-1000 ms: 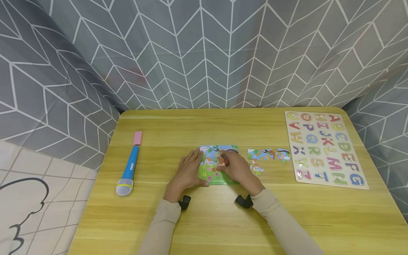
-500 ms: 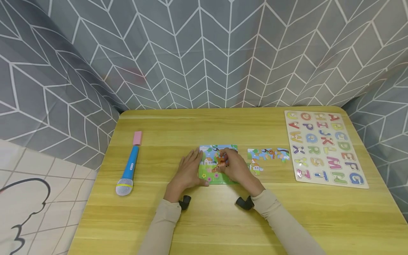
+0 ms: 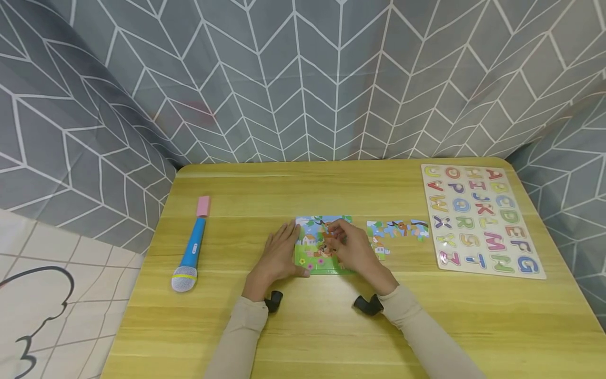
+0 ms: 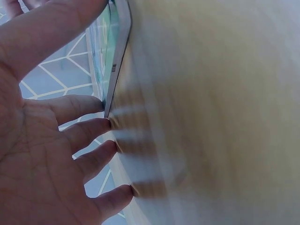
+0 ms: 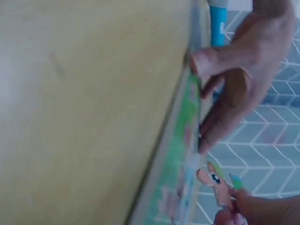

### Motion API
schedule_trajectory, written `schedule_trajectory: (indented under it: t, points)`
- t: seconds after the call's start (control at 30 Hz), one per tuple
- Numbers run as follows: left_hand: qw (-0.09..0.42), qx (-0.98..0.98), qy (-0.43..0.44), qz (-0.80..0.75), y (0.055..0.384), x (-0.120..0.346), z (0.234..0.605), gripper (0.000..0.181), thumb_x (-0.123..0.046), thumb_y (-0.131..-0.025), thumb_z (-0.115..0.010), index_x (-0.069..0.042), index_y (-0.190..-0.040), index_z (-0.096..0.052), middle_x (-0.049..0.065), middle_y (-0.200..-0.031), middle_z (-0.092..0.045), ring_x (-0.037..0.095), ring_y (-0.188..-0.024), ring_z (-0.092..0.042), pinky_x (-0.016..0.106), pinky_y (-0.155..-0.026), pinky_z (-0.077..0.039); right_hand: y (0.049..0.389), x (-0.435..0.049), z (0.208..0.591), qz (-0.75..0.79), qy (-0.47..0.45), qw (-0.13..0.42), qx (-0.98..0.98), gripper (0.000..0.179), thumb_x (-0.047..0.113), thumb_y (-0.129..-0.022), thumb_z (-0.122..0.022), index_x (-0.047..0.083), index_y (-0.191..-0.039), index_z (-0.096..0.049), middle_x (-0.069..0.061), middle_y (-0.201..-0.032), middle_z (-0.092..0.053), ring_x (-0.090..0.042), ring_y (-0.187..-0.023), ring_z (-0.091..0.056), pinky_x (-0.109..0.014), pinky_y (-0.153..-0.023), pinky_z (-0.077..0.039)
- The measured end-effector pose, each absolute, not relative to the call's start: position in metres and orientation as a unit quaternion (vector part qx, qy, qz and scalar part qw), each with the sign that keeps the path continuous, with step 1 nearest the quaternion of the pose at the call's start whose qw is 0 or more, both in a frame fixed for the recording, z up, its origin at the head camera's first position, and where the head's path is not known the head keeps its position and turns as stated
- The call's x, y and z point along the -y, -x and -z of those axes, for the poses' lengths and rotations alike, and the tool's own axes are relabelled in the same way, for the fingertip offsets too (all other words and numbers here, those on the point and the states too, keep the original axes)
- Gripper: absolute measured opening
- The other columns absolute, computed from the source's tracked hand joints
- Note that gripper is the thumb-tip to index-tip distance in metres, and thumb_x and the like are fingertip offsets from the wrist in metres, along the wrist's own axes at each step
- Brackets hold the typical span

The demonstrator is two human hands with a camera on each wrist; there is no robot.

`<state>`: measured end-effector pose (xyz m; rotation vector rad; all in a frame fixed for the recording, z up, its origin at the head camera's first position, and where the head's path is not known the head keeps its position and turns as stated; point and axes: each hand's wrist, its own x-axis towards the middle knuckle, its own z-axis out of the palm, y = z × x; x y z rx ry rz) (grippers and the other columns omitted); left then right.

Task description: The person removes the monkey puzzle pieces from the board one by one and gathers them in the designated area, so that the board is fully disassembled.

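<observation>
In the head view a small jigsaw board (image 3: 307,261) with houses, flowers and an animal lies mid-table. My left hand (image 3: 278,253) rests at its left side. In the left wrist view the fingertips (image 4: 112,124) touch down along the board's edge and the thumb reaches over to its near edge. Over the board's right part, my right hand (image 3: 356,250) pinches an orange puzzle piece (image 5: 219,187) printed with an eye. The right wrist view shows this piece tilted and raised above the board. My right hand hides part of the board in the head view.
Right of the board lie several loose puzzle pieces (image 3: 397,229), a house piece (image 3: 380,247) among them. Farther right is a letter puzzle board (image 3: 492,223). A blue toy microphone (image 3: 191,252) and a pink block (image 3: 203,206) are on the left. A patterned curtain (image 3: 303,79) hangs behind the table.
My right hand has drawn slightly back to the right with its fingers higher, and more of the animal picture shows. My left hand has stayed at the board's left side.
</observation>
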<state>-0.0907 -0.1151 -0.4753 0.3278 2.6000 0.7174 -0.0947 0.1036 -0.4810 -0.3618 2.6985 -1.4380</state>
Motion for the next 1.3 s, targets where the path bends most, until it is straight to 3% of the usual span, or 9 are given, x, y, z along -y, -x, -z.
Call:
schedule_trajectory:
  t: [0.1, 0.23, 0.63, 0.93, 1.3]
  points:
    - [0.210, -0.936, -0.119, -0.256, 0.091, 0.115, 0.476, 0.123, -0.038, -0.067, -0.093, -0.007, -0.161, -0.019, 0.009, -0.171, -0.008, 0.032, -0.160, -0.005, 0.060, -0.128, -0.005, 0.094, -0.112, 0.477, 0.482, 0.110, 0.011, -0.869, 0.016, 0.010, -0.093, -0.071, 0.006, -0.109, -0.066, -0.011, -0.096, -0.071, -0.021, -0.086, -0.068, -0.031, -0.076, -0.059]
    - [0.210, -0.935, -0.121, -0.260, 0.090, 0.114, 0.477, 0.123, -0.037, -0.067, -0.093, -0.007, -0.161, -0.018, 0.010, -0.171, -0.008, 0.032, -0.160, -0.005, 0.060, -0.128, -0.004, 0.092, -0.129, 0.472, 0.496, 0.096, -0.011, -0.863, 0.017, 0.011, -0.095, -0.070, 0.005, -0.110, -0.066, -0.011, -0.096, -0.071, -0.021, -0.087, -0.067, -0.025, -0.075, -0.058]
    - [0.206, -0.932, -0.120, -0.272, 0.089, 0.115, 0.478, 0.123, -0.036, -0.067, -0.093, -0.006, -0.161, -0.018, 0.010, -0.171, -0.007, 0.033, -0.160, -0.005, 0.060, -0.128, -0.003, 0.074, -0.189, 0.481, 0.452, 0.024, -0.047, -0.891, 0.017, 0.013, -0.095, -0.069, 0.002, -0.108, -0.069, -0.011, -0.088, -0.072, -0.007, -0.075, -0.061, -0.019, -0.067, -0.051]
    - [0.211, -0.931, -0.119, -0.273, 0.089, 0.116, 0.476, 0.122, -0.036, -0.068, -0.093, -0.006, -0.161, -0.019, 0.009, -0.171, -0.007, 0.033, -0.160, -0.004, 0.060, -0.128, -0.003, 0.064, -0.218, 0.494, 0.432, -0.075, -0.049, -0.898, 0.023, 0.019, -0.098, -0.066, 0.003, -0.113, -0.071, -0.015, -0.096, -0.073, 0.003, -0.079, -0.057, -0.013, -0.070, -0.049]
    - [0.210, -0.931, -0.117, -0.273, 0.089, 0.116, 0.475, 0.122, -0.036, -0.068, -0.092, -0.007, -0.161, -0.019, 0.009, -0.171, -0.007, 0.032, -0.160, -0.004, 0.060, -0.128, -0.003, 0.057, -0.235, 0.500, 0.414, -0.108, -0.050, -0.903, 0.022, 0.018, -0.098, -0.066, 0.001, -0.111, -0.071, -0.016, -0.089, -0.073, 0.006, -0.066, -0.053, -0.017, -0.058, -0.046]
